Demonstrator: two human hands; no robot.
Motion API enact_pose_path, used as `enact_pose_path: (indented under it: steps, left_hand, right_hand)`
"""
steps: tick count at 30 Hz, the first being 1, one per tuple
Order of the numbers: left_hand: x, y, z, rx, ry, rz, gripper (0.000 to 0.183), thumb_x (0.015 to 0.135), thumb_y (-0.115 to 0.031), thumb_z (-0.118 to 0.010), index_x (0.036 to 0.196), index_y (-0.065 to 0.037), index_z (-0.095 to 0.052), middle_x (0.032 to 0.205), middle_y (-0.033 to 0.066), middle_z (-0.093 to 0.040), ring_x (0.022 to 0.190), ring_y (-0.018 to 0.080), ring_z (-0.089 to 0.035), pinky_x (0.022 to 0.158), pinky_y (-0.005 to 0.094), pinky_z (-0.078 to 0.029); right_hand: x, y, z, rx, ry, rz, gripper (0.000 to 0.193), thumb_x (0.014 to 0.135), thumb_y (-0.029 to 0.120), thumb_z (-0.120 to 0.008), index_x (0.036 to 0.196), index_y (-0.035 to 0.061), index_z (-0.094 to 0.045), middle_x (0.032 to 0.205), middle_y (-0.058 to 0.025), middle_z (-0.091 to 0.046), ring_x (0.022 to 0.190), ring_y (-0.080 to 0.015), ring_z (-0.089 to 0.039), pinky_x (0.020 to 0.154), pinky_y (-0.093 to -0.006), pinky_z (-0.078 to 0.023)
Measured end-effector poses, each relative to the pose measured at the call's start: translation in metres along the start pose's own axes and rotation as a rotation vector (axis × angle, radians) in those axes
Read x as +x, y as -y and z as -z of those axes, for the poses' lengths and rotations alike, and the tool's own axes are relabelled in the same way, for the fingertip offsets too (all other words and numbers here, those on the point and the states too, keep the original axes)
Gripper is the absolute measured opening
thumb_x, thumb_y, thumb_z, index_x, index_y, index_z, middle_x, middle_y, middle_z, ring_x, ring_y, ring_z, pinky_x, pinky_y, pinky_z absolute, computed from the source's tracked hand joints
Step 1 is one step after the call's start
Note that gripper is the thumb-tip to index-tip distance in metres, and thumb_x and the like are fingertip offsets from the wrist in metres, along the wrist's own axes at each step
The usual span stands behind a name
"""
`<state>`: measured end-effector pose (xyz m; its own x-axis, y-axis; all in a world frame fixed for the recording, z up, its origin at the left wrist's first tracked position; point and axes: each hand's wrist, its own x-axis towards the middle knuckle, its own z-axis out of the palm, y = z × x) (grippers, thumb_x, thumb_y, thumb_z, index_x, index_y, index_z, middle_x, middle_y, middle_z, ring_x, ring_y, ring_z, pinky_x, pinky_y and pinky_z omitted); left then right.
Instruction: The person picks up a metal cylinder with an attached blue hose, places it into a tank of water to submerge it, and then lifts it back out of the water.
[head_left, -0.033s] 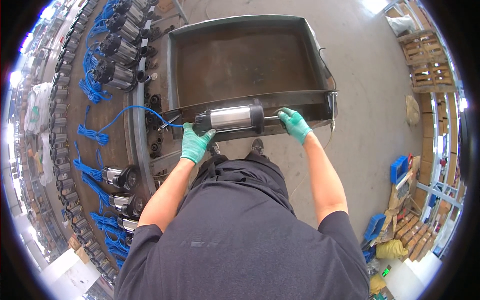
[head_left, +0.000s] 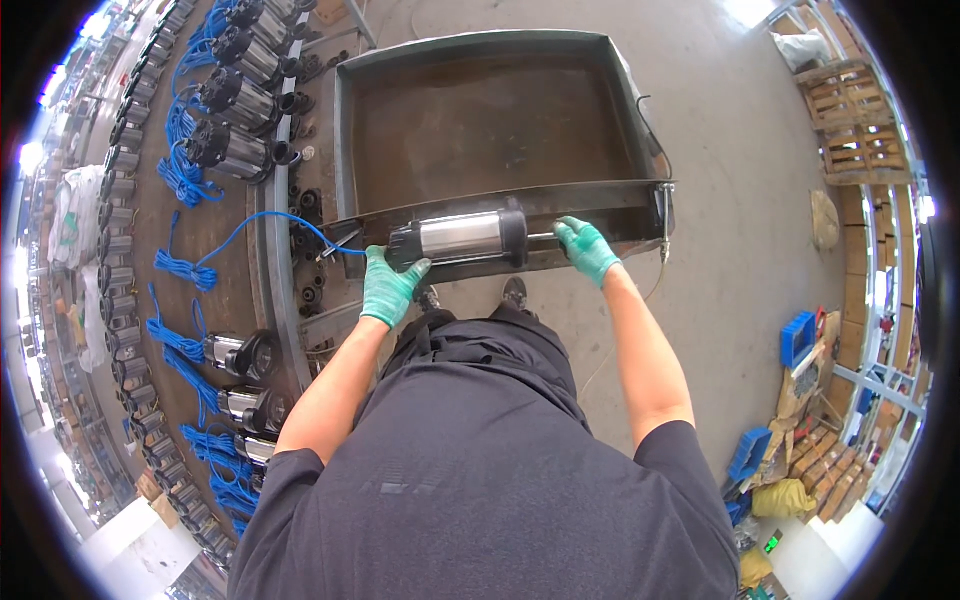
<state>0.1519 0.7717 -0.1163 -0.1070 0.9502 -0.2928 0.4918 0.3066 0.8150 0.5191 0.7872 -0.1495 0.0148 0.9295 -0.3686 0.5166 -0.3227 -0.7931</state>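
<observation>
A motor pump (head_left: 462, 237) with a shiny steel body and black ends lies on its side along the near ledge of a metal tank. My left hand (head_left: 389, 288), in a green glove, grips its black left end. From that end a blue cable (head_left: 268, 213) arcs left. A thin metal shaft (head_left: 542, 237) sticks out of the right end. My right hand (head_left: 588, 249), also gloved in green, has its fingers closed round the outer end of this shaft. What lies inside those fingers is hidden.
Beyond the ledge stands a wide tank (head_left: 480, 44) with dark brown liquid or floor. On the left, a bench (head_left: 235, 285) carries several steel pumps (head_left: 232, 148) with coiled blue cables. Pallets (head_left: 858, 120) and blue bins (head_left: 797, 339) stand at the right.
My right hand has shifted very slightly to the left on the shaft. The pump and my left hand stay in place.
</observation>
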Motion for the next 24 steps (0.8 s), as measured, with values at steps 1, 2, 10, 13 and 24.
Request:
enact_pose_path:
  steps: [1, 2, 10, 13, 24]
  left_hand:
    - [0.0, 0.0, 0.001, 0.023, -0.009, 0.007, 0.062, 0.078, -0.022, -0.089, 0.118, 0.002, -0.048, 0.109, 0.0155, -0.067, 0.098, 0.0243, -0.064, 0.091, 0.0369, -0.051]
    - [0.0, 0.001, 0.001, 0.023, -0.011, 0.007, 0.062, 0.078, -0.022, -0.089, 0.118, 0.002, -0.048, 0.109, 0.0155, -0.067, 0.098, 0.0243, -0.064, 0.091, 0.0369, -0.051]
    - [0.001, -0.002, 0.0, 0.027, -0.013, -0.036, 0.062, 0.078, -0.023, -0.089, 0.118, 0.002, -0.048, 0.109, 0.0167, -0.067, 0.099, 0.0261, -0.064, 0.091, 0.0371, -0.051]
    - [-0.001, -0.005, 0.001, 0.013, -0.005, -0.005, 0.065, 0.077, -0.024, -0.09, 0.119, 0.002, -0.048, 0.11, 0.0177, -0.067, 0.1, 0.0276, -0.065, 0.092, 0.0374, -0.051]
    - [0.001, 0.002, -0.001, 0.048, -0.021, -0.025, 0.068, 0.077, -0.028, -0.09, 0.122, 0.003, -0.049, 0.114, 0.0189, -0.067, 0.102, 0.0288, -0.064, 0.092, 0.038, -0.051]
  right_hand:
    - [-0.004, 0.001, -0.004, -0.152, -0.085, 0.042, 0.04, 0.104, 0.033, -0.05, 0.118, -0.0016, -0.064, 0.11, -0.027, -0.069, 0.108, -0.0476, -0.063, 0.093, -0.0504, -0.049]
    - [-0.002, 0.003, -0.006, -0.151, -0.084, 0.044, 0.04, 0.104, 0.033, -0.05, 0.118, -0.0016, -0.064, 0.11, -0.027, -0.069, 0.108, -0.0476, -0.063, 0.093, -0.0504, -0.049]
    - [-0.015, 0.015, 0.02, 0.489, 0.153, -0.278, 0.031, 0.104, 0.031, -0.058, 0.122, 0.0067, -0.057, 0.083, -0.0035, -0.065, 0.068, -0.0131, -0.063, 0.055, -0.0328, -0.051]
    - [-0.021, 0.018, 0.033, 0.865, 0.424, -0.325, 0.038, 0.101, 0.035, -0.065, 0.119, 0.0016, -0.058, 0.089, -0.0111, -0.069, 0.074, -0.0223, -0.07, 0.063, -0.0343, -0.058]
    - [-0.008, 0.02, 0.011, 0.75, 0.223, -0.357, 0.038, 0.105, 0.047, -0.052, 0.102, 0.0128, -0.068, 0.059, 0.0049, -0.047, 0.047, -0.0079, -0.042, 0.044, -0.0251, -0.033]
